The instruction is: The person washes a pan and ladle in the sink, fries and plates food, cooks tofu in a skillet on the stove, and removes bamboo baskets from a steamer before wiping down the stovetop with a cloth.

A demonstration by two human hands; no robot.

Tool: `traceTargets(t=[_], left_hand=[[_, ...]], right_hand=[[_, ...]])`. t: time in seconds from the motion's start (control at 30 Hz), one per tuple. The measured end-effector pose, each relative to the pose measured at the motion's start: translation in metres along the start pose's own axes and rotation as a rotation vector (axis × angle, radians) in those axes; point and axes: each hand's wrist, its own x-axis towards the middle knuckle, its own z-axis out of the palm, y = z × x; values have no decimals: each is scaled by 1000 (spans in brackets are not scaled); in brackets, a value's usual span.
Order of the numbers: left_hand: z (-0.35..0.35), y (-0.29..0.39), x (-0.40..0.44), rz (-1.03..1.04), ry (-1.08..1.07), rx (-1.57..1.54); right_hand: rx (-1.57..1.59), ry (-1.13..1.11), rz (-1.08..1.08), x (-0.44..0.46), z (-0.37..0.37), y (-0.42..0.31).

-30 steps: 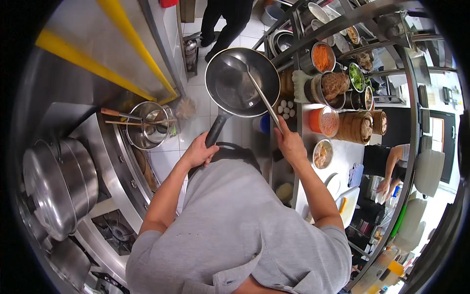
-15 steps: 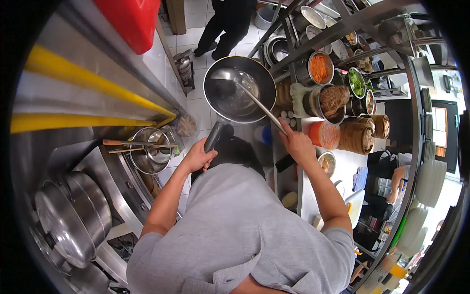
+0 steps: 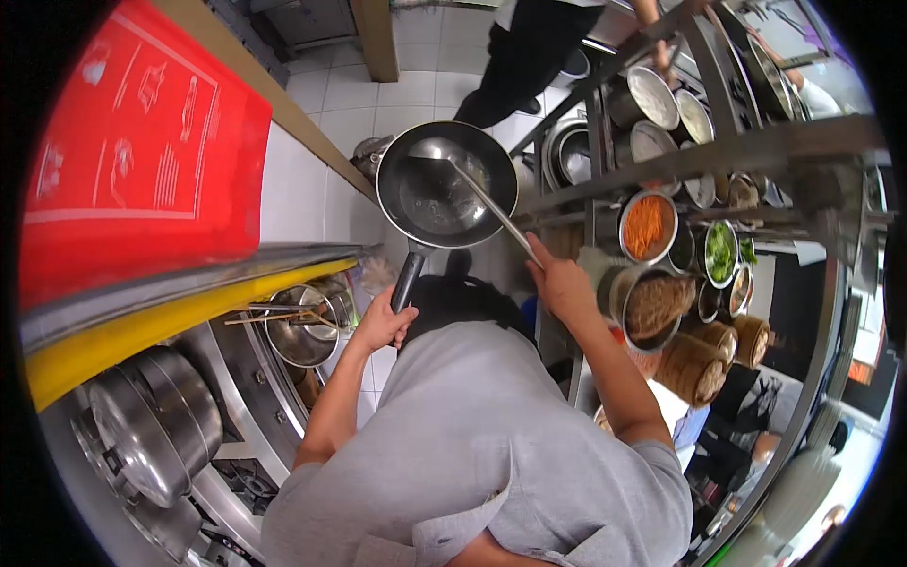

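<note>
My left hand [image 3: 382, 321] is closed around the black handle of a dark frying pan [image 3: 406, 210], which I hold out in front of me above the floor. A thin, shiny layer, apparently liquid, covers part of the pan's inside. In my right hand [image 3: 559, 279] is the long metal handle of a ladle [image 3: 493, 208]. The ladle's bowl rests inside the pan, near its far left side. Both hands are at about waist height, the pan between and beyond them.
On the right, a rack and counter hold a bowl of shredded carrot [image 3: 647, 227], chopped greens [image 3: 720, 253], a pot of meat [image 3: 659, 307] and bamboo steamers [image 3: 694, 364]. Left are a large steel pot [image 3: 156, 420] and a metal bowl [image 3: 302, 345]. Another person's dark-clad legs [image 3: 529, 61] stand ahead.
My view has shifted, bringing the red panel at left further in and the right-hand rack closer. The ladle stays in the pan, and both hands keep their grips. The other person's legs appear further right.
</note>
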Motion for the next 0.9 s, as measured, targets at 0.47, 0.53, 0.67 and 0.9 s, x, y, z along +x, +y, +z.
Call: traceTargets(t=[0.47,0.53,0.67,0.9], left_hand=[[-10,155,158,137,141,-100],[-17,193,193,181,138,-104],[-29,264,272,248,98,-113],[-29,420,394,339,-52,58]], right_hand=[[562,54,-4,152,-52,-17],[651,68,-79,184,-73,-18],[543,189,-67,263,-97,-13],[806,232,239,373,-192,-20]])
